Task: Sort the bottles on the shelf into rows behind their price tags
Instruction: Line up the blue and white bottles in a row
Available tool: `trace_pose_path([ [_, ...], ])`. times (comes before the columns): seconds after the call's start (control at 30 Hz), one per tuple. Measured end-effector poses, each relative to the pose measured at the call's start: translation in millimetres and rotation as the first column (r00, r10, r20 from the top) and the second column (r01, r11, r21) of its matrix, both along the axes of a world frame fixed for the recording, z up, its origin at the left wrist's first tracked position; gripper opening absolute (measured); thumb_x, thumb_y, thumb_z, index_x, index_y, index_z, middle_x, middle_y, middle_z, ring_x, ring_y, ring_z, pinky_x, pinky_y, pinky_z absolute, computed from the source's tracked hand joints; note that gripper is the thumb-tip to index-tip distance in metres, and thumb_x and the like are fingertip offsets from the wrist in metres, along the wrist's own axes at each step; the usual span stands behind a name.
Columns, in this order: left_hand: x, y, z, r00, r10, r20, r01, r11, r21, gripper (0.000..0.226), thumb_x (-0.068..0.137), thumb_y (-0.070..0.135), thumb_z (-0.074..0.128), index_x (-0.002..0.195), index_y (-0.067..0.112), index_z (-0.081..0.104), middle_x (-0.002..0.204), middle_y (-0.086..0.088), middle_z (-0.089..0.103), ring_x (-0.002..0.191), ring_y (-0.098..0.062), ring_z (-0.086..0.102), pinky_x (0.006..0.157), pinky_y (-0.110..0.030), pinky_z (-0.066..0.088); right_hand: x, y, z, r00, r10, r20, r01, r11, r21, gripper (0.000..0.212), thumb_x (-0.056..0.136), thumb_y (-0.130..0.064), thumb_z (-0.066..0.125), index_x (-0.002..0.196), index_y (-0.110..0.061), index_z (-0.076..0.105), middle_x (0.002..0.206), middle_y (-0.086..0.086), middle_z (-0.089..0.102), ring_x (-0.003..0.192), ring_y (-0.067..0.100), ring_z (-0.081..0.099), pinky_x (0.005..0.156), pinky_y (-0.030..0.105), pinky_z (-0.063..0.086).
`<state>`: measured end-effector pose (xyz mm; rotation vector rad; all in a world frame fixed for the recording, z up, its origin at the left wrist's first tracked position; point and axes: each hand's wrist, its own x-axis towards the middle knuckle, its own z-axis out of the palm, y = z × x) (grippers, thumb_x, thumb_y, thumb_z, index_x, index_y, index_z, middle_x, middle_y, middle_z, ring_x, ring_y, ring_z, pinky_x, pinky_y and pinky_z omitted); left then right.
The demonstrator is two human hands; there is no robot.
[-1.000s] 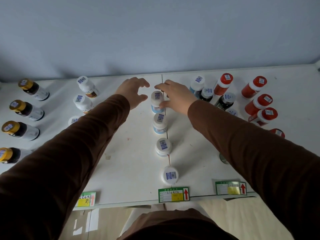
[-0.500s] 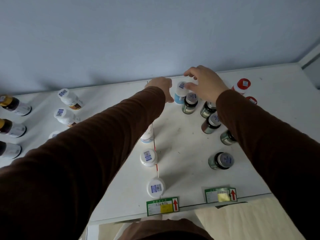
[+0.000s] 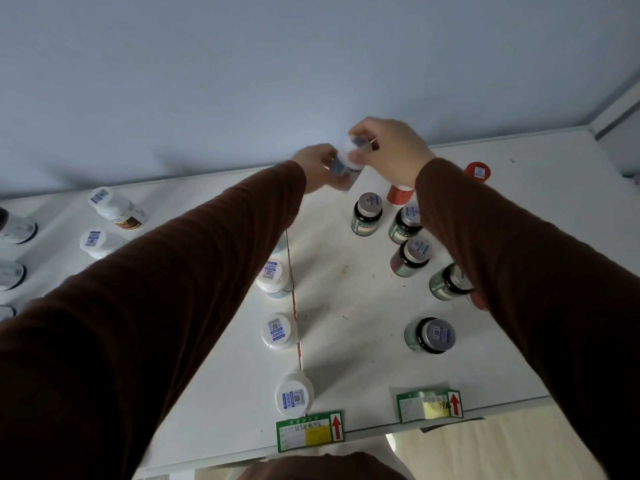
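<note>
You have a white-capped bottle with a blue label [image 3: 346, 161] lifted near the back of the shelf [image 3: 349, 306], probably bound for the white-capped row behind the left price tag [image 3: 309, 431]. Your right hand [image 3: 388, 150] pinches its cap; your left hand [image 3: 317, 166] curls round its body.

Shelf [image 3: 346, 306] matt white, scuffed and speckled; white bottles [image 3: 279, 330] smooth plastic with paper stickers; dark bottles [image 3: 429, 336] glossy with silvery caps; price tags [image 3: 309, 432] printed paper; sleeves [image 3: 173, 289] soft brown cloth
</note>
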<state>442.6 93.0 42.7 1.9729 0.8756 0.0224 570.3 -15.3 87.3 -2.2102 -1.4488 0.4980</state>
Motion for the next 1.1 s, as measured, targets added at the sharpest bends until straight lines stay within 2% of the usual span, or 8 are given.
trace_pose_path([
  [0.1, -22, 11, 26, 0.987, 0.047, 0.152, -0.003, 0.961, -0.276, 0.038, 0.085, 0.02, 0.071, 0.119, 0.013, 0.057, 0.117, -0.006, 0.064, 0.106, -0.018, 0.061, 0.097, -0.03, 0.049, 2, 6, 23, 0.976, -0.039, -0.216, 0.066, 0.991, 0.116, 0.032, 0.09, -0.029, 0.064, 0.117, -0.011, 0.065, 0.108, 0.006, 0.068, 0.1, 0.023, 0.064, 0.094, 0.039, 0.051],
  [0.23, -62, 24, 44, 0.93, 0.144, 0.337, 0.095, 0.793, -0.602, 0.041, 0.091, 0.023, 0.062, 0.128, 0.006, 0.051, 0.118, -0.013, 0.063, 0.108, -0.025, 0.064, 0.096, -0.033, 0.052, -16, 20, 42, 0.876, -0.024, -0.482, 0.134, 0.972, 0.195, 0.036, 0.087, -0.039, 0.069, 0.106, -0.009, 0.07, 0.092, 0.004, 0.068, 0.075, 0.012, 0.06, 0.072, 0.024, 0.055],
  [0.37, -93, 30, 41, 0.902, 0.195, 0.386, 0.158, 0.682, -0.714, 0.047, 0.095, 0.033, 0.052, 0.133, 0.005, 0.052, 0.122, -0.016, 0.063, 0.113, -0.033, 0.063, 0.093, -0.033, 0.053, -36, 34, 47, 0.816, 0.018, -0.578, 0.121, 0.972, 0.201, 0.041, 0.083, -0.044, 0.072, 0.101, -0.007, 0.07, 0.076, -0.003, 0.064, 0.064, 0.008, 0.054, 0.06, 0.018, 0.05],
  [0.5, -109, 36, 36, 0.88, 0.251, 0.405, 0.153, 0.657, -0.738, 0.05, 0.091, 0.035, 0.054, 0.132, 0.006, 0.053, 0.123, -0.014, 0.063, 0.117, -0.036, 0.06, 0.097, -0.035, 0.051, -50, 48, 44, 0.805, 0.068, -0.589, 0.063, 0.978, 0.199, 0.035, 0.083, -0.04, 0.073, 0.105, -0.012, 0.071, 0.079, -0.006, 0.064, 0.067, 0.008, 0.054, 0.061, 0.018, 0.049],
  [0.67, -111, 44, 36, 0.856, 0.266, 0.443, 0.053, 0.808, -0.587, 0.025, 0.094, 0.019, 0.057, 0.118, 0.011, 0.055, 0.113, -0.01, 0.063, 0.104, -0.021, 0.063, 0.096, -0.031, 0.051, -61, 70, 44, 0.952, 0.132, -0.276, -0.069, 0.971, 0.23, 0.035, 0.087, -0.033, 0.069, 0.116, -0.012, 0.067, 0.102, -0.001, 0.069, 0.087, 0.012, 0.062, 0.08, 0.028, 0.052],
  [0.77, -114, 53, 31, 0.918, 0.224, 0.328, -0.163, 0.966, -0.202, 0.029, 0.087, 0.011, 0.069, 0.113, 0.015, 0.057, 0.105, -0.005, 0.064, 0.094, -0.018, 0.063, 0.094, -0.034, 0.051, -70, 79, 35, 0.98, 0.185, -0.067, -0.172, 0.97, 0.171, 0.033, 0.086, -0.025, 0.069, 0.117, -0.016, 0.064, 0.116, 0.0, 0.066, 0.099, 0.016, 0.06, 0.087, 0.029, 0.048],
  [0.93, -138, 67, 11, 0.973, 0.224, 0.059, -0.231, 0.945, 0.232, 0.041, 0.081, 0.01, 0.071, 0.119, 0.018, 0.059, 0.118, -0.004, 0.061, 0.11, -0.021, 0.057, 0.1, -0.037, 0.046, -93, 86, -5, 0.958, 0.265, 0.112, -0.267, 0.964, 0.0, 0.041, 0.083, -0.026, 0.069, 0.122, -0.018, 0.059, 0.119, 0.004, 0.06, 0.107, 0.023, 0.056, 0.084, 0.027, 0.037],
  [1.1, -156, 67, -2, 0.973, 0.228, -0.031, -0.206, 0.925, 0.32, 0.038, 0.084, 0.019, 0.07, 0.12, 0.02, 0.06, 0.122, -0.002, 0.062, 0.112, -0.02, 0.057, 0.1, -0.035, 0.045, -107, 89, -34, 0.937, 0.306, 0.166, -0.3, 0.952, -0.061, 0.04, 0.086, -0.024, 0.066, 0.125, -0.02, 0.057, 0.121, 0.003, 0.058, 0.111, 0.024, 0.054, 0.089, 0.03, 0.038],
])
